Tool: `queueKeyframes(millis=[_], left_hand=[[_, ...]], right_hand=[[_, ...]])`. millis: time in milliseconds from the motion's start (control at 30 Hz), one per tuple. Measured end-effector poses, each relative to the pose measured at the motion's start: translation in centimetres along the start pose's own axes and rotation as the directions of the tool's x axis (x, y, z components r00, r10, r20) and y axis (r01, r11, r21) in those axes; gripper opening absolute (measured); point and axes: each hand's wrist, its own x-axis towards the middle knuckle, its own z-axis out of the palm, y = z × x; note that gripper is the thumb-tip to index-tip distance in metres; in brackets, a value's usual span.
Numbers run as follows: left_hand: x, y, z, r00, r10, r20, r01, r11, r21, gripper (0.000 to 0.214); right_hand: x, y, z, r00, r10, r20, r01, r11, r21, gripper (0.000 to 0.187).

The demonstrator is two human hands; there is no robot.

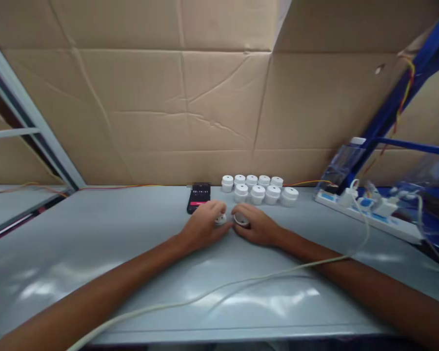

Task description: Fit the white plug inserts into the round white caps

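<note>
Left hand: the left hand has its fingers curled round the left white piece, thumb low along the side. Small dark marks show on its top.
Right hand: same kind of grip, the right hand wrapped round the right white piece, which looks kinda hollow, though the fingers hide a lot.
Where the pieces are: around mid-bench side to side, well back from the front edge, just beside each other. Can't tell if they're resting on it.
Grip tip: a light side hold probably works best, fingertips off the rims, both pieces level and low over the bench.
White pots: nine white pots in two rows by the back edge, right of centre. Worth leaving elbow room there.
Phone: the phone with a timer lies near the back edge, close to the left knuckles, so small wrist moves seem smart.
Cable: the pale cable crosses the right forearm, could snag. Clearing it helps, imo.
</note>
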Motion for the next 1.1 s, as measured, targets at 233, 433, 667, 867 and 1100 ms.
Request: queueKeyframes(millis=[233,433,667,867,1100], left_hand=[[-0.6,0.3,-1.6,0.999,0.05,-0.017,-0.048,0.995,0.088,0.023],[-0.9,0.6,-1.5,0.99,0.075,0.118,-0.112,0.93,0.35,0.041],[-0.1,1.9,0.1,0.98,0.091,0.176,-0.168,0.851,0.497,0.044],[4.8,-0.3,-1.4,0.948,-0.083,0.308,-0.079,0.874,0.479,0.037],[11.0,-5.4,-2.3,0.881,-0.251,0.402,0.009,0.857,0.515,0.048]], right_hand=[[-2.1,-1.0,-1.4,0.997,0.076,-0.017,-0.076,0.997,0.013,0.05],[-1.8,-0.7,-1.5,0.995,0.103,-0.008,-0.102,0.991,0.084,0.049],[-2.1,0.1,-1.8,0.992,0.124,-0.017,-0.12,0.981,0.152,0.046],[-2.3,0.4,-2.4,0.988,0.143,0.059,-0.15,0.98,0.135,0.029],[-2.6,0.7,-2.7,0.985,0.147,0.095,-0.159,0.979,0.129,0.029]])
